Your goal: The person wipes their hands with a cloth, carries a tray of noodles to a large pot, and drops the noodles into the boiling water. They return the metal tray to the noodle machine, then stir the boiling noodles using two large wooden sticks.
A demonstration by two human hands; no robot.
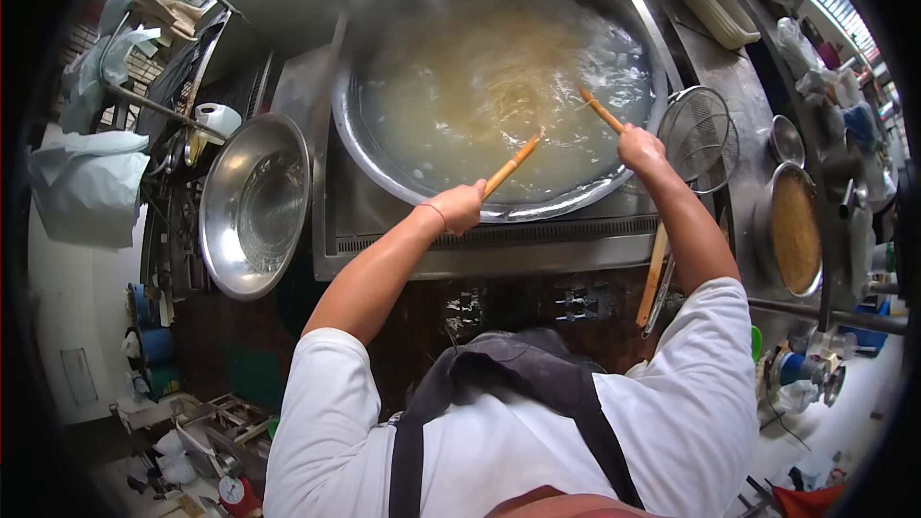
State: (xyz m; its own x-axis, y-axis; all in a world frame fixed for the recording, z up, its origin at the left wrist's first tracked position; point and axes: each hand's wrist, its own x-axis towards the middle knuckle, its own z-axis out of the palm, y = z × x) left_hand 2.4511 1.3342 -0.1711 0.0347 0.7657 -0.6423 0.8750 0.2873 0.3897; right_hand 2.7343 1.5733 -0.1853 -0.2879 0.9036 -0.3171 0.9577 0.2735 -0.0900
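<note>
Cloudy, bubbling water with pale noodle-like strands (513, 96) fills a very large round wok (379, 168) in front of me. My left hand (460, 208) is closed around a wooden stick (511, 167), whose far end dips into the water near the middle. Over the right part of the rim, my right hand (640, 149) grips a second wooden stick (601, 109), its tip at the water's surface. Steam hides the far side of the wok. What the submerged ends touch cannot be made out.
A wire strainer (701, 139) with a long wooden handle rests right of the wok. A wide metal basin (255, 206) stands at the left. On the right counter are a pan of brown contents (795, 228) and a small metal bowl (787, 141).
</note>
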